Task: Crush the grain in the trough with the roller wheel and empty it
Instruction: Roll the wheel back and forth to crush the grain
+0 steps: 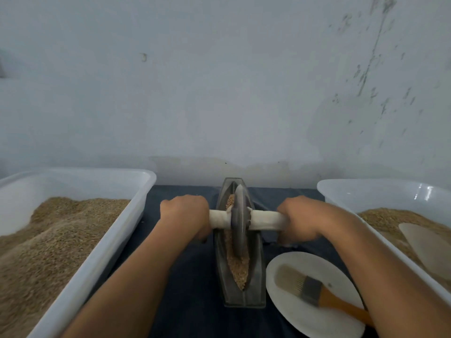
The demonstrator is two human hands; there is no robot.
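A narrow boat-shaped metal trough (256,284) lies lengthwise on the dark cloth in the middle, with tan grain (238,267) along its groove. A grey roller wheel (238,223) stands upright in the groove, near the far half. A cloth-wrapped axle (264,220) runs through the wheel. My left hand (186,215) grips the axle's left end and my right hand (299,219) grips its right end, fingers curled round it.
A large white tub (105,250) heaped with grain stands on the left. Another white tub (346,191) with grain and a pale flat scoop (429,250) stands on the right. A white plate (288,311) holding a wooden-handled brush (314,290) lies right of the trough.
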